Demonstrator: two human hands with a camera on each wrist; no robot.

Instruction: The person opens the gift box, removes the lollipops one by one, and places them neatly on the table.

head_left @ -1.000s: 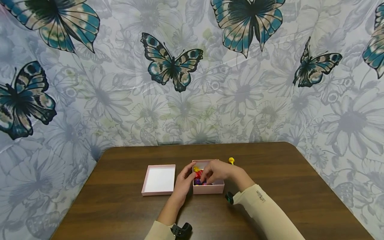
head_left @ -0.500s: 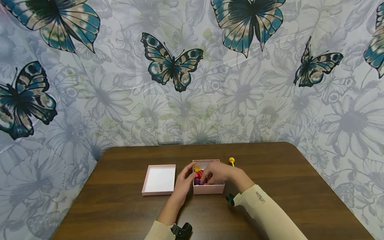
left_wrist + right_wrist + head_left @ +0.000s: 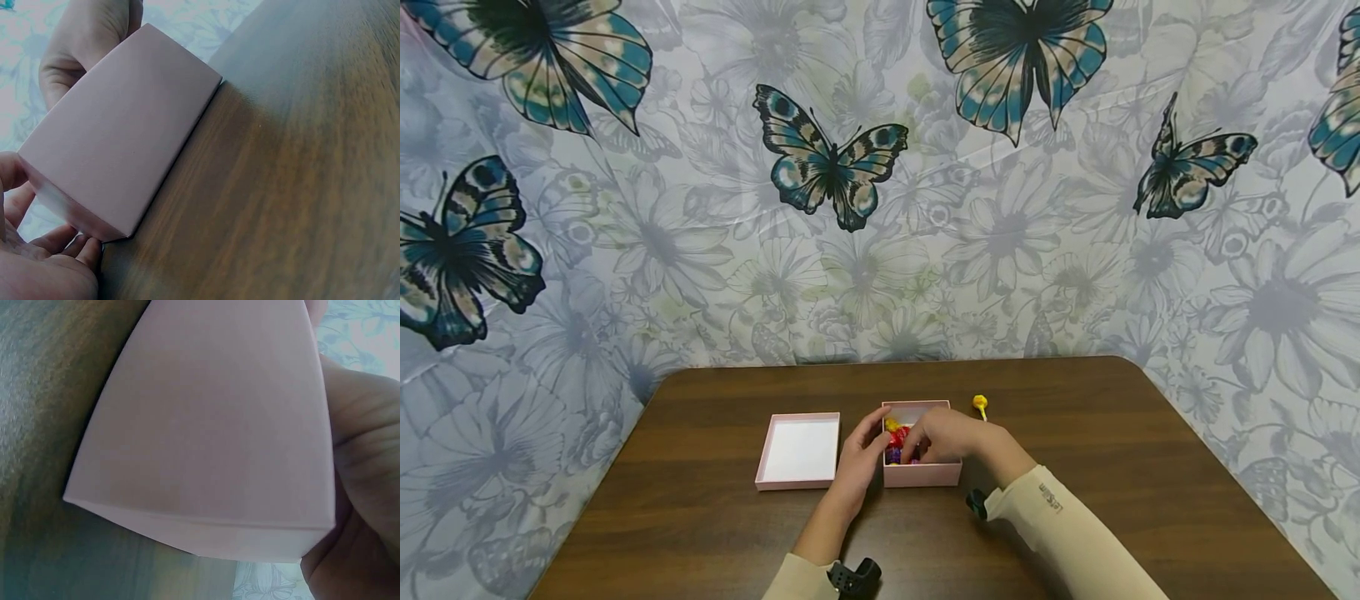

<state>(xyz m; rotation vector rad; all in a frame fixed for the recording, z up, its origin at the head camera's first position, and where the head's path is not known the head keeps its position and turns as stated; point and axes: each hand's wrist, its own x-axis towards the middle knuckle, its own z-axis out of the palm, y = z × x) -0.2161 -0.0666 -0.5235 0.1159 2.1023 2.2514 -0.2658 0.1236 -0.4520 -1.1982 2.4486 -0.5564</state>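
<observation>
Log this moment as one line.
left hand: touching left side of pink box; right hand: in box, grasp hidden; colourful items: in box; lid: off, left of box; yellow lollipop: on table

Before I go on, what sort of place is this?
Probably an indoor tabletop staging spot: a wood-grain table, a butterfly-print backdrop just behind it, and an open box on top.

At one open pink rectangular box (image 3: 922, 476) I count two hands, my left hand (image 3: 857, 458) and my right hand (image 3: 951, 433); left of it, one shallow white-lined pink tray (image 3: 799, 448); off its far right corner, one yellow round-headed lollipop (image 3: 980, 402); under it, one brown wooden table (image 3: 700, 533); behind it, six printed teal butterflies (image 3: 831, 167). Red, yellow and purple pieces (image 3: 898, 435) inside: too covered to count.
</observation>
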